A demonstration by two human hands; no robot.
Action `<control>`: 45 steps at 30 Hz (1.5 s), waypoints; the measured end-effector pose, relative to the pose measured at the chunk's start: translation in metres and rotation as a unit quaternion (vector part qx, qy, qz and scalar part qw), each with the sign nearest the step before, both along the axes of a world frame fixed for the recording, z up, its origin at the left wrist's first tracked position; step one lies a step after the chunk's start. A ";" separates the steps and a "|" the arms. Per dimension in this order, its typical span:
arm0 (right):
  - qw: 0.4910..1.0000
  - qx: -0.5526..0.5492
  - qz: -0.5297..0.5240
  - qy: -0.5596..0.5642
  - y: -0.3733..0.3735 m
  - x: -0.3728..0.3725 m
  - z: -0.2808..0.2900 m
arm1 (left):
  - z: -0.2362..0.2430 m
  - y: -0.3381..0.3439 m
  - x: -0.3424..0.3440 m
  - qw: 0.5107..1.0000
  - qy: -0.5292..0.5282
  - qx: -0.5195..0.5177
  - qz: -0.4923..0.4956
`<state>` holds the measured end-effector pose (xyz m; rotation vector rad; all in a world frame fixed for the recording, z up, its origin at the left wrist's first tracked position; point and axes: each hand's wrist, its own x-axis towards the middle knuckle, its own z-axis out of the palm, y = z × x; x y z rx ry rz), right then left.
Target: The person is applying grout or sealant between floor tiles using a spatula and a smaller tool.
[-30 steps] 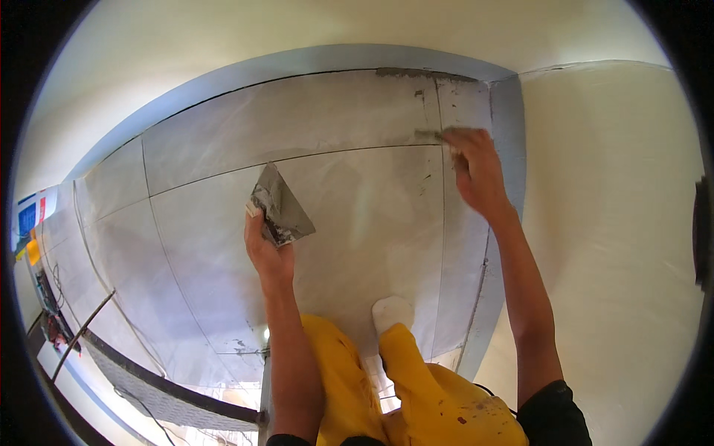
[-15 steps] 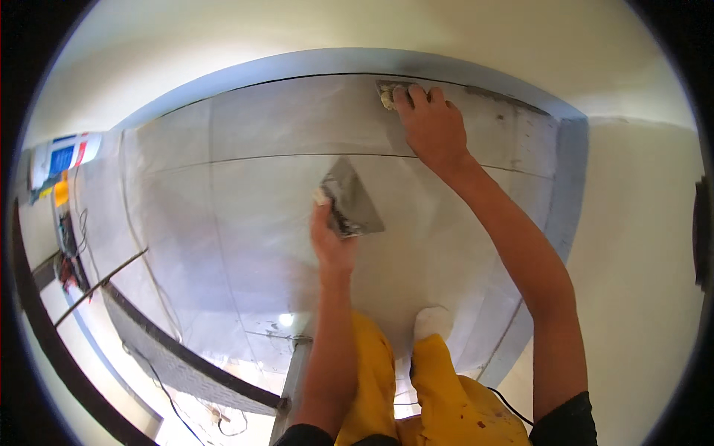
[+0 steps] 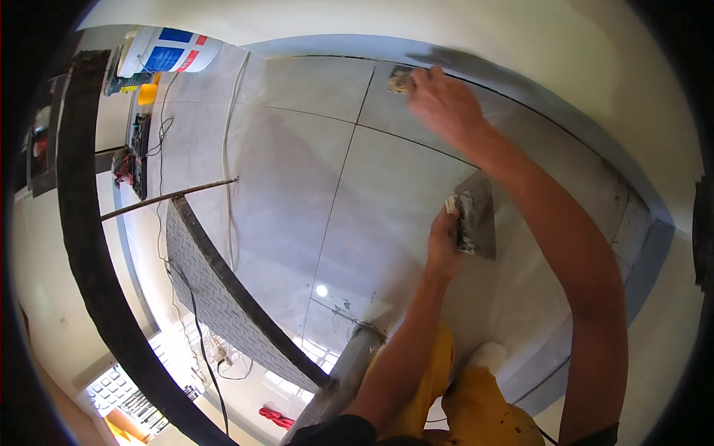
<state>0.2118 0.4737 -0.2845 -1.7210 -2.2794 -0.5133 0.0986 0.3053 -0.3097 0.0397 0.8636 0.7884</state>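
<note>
Trowel (image 3: 478, 214) | long axis: fore-aft, pointing toward wall (image 3: 416, 18) | left hand (image 3: 444, 241): gripping it | right hand (image 3: 446, 102): gripping scraper (image 3: 399, 78)

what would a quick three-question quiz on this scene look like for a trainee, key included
1. Pick one: what does the left hand hold?
a) a hammer
b) a broad blade
c) a sponge

2. True or false: the right hand holds a scraper.

3. Fill in: the bucket is in the upper ____ part of the picture.

Key: 1. b; 2. true; 3. left
</note>
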 end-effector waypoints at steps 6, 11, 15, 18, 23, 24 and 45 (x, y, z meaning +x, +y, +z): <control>0.998 -0.053 0.001 -0.021 0.034 -0.042 -0.005 | -0.003 0.001 0.000 1.000 -0.008 0.018 -0.024; 0.996 -0.076 -0.028 -0.040 0.048 -0.057 -0.014 | -0.008 0.001 -0.003 0.998 -0.017 0.043 -0.029; 0.995 -0.053 -0.070 -0.057 0.049 -0.065 -0.027 | -0.010 0.001 0.000 0.998 0.005 0.055 -0.026; 0.994 -0.082 -0.059 -0.029 0.050 -0.067 -0.028 | -0.004 0.000 0.002 0.998 0.000 0.053 -0.015; 0.983 -0.174 0.011 0.064 0.059 -0.064 -0.011 | -0.008 -0.001 0.002 0.998 0.007 0.065 -0.018; 0.949 -0.294 0.059 0.101 0.063 -0.067 0.010 | -0.022 -0.006 -0.007 0.990 0.086 0.089 -0.062; 0.969 -0.146 -0.018 0.199 -0.064 0.045 0.052 | -0.002 -0.001 0.004 0.978 0.143 0.124 -0.090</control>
